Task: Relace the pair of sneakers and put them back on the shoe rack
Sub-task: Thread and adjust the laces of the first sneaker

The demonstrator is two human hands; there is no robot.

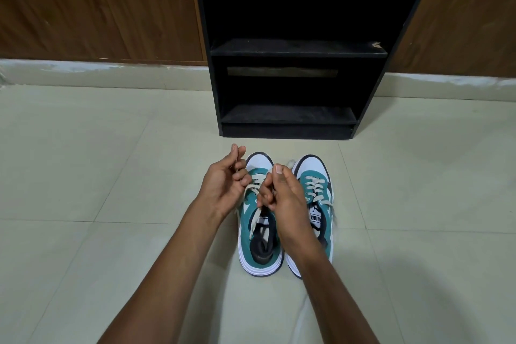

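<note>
The left hand [223,187] has its fingers curled shut around one end of the cream lace [252,186], pulling it up and out toward ten o'clock from the eyelets. The right hand [282,195] is closed too, thumb pressed on top of the bent fingers, pinching the other run of the same lace right over the tongue — though exactly which strand sits under that thumb is hard to tell, since the knuckles cover it.

Both hands work on the left sneaker [259,234], which stands on the tiled floor [111,176] with its long axis running from six o'clock at the heel to twelve o'clock at the toe. The lace lies just below and between the two fists, so the next pull probably goes straight across the shoe, from nine to three. The right hand is nearer the eyelets; the left is the one holding the slack.

The right sneaker [315,193] stands just beside it at three o'clock, parallel, its laces already crossed. The black shoe rack [290,117] waits at twelve o'clock, near the toes — lower shelf bare.
</note>
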